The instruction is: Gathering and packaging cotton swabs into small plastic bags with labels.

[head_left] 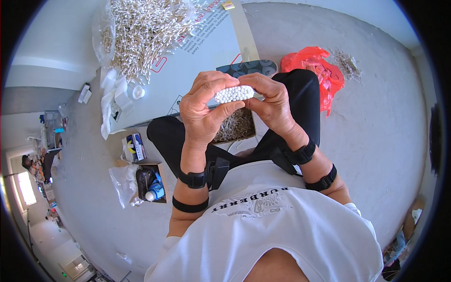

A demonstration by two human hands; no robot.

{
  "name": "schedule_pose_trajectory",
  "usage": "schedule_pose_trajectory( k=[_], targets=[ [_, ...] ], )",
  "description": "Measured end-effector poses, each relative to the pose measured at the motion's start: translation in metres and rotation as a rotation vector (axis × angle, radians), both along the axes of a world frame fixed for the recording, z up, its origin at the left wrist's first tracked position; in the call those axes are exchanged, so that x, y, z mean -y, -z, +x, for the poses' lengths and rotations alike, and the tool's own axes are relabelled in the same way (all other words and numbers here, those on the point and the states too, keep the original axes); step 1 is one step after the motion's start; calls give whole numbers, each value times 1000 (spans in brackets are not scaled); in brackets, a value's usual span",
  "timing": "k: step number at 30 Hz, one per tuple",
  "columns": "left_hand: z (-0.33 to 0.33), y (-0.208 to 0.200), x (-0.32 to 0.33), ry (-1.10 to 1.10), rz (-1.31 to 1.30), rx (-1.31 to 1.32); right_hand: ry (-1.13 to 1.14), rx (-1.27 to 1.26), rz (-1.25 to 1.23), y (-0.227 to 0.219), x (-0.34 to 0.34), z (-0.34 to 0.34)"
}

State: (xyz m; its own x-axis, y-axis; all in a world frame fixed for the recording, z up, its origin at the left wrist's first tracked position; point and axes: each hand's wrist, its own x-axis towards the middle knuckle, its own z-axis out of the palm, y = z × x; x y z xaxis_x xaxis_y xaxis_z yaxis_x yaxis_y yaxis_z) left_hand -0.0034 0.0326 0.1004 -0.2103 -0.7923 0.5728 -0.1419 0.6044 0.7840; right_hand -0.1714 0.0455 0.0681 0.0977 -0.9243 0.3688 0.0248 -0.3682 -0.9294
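**A:** What is being held?

**B:** A tight bundle of cotton swabs, white tips facing the camera, packed into a rounded oblong block. It sits between both hands, raised in front of the chest, above the person's lap.

**A:** How do the hands grip it?

**B:** The left hand wraps it from the left and below, fingers closed around the bundle with the thumb pressing underneath. The right hand closes on the right end, fingers curled over the top. Squeezing from both sides looks meant to keep the loose sticks from spreading and to keep the tips level.

**A:** What lies directly under the hands?

**B:** A small box filled with more swabs rests between the knees, just below the bundle, within easy reach. The person sits cross-legged in black trousers and a white shirt, with black bands on both wrists.

**A:** And farther out?

**B:** Ahead lies a flat sheet of pale cardboard on the grey floor. On its far end is a big heap of swabs in clear plastic. A red plastic bag lies to the right of the knee. To the left, an open carton holds a bottle.
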Motion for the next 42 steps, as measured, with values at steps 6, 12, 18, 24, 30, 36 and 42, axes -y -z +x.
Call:
schedule_pose_trajectory(
  k=[6, 12, 18, 24, 30, 36, 42],
  targets=[
    [2, 2, 1, 14, -8, 13, 3, -4, -14, 0, 1, 1],
    [2, 5, 2, 12, -35, 35, 6, -18, -18, 1, 1, 1],
    [1, -1, -1, -16, 60, 80, 56, -258, 33, 1, 3, -5],
    [0, 11, -1, -23, 392, -272, 56, 97, 286, 6, 7, -5],
    [4, 26, 1, 80, 531, -459, -36, 382, 234, 2, 2, -1],
    [2, -6, 7, -19, 59, 101, 123, -123, -105, -13, -2, -9],
    [-4, -12, 3, -67, -63, 196, 227, -227, -299, -16, -5, -8]
  ],
)
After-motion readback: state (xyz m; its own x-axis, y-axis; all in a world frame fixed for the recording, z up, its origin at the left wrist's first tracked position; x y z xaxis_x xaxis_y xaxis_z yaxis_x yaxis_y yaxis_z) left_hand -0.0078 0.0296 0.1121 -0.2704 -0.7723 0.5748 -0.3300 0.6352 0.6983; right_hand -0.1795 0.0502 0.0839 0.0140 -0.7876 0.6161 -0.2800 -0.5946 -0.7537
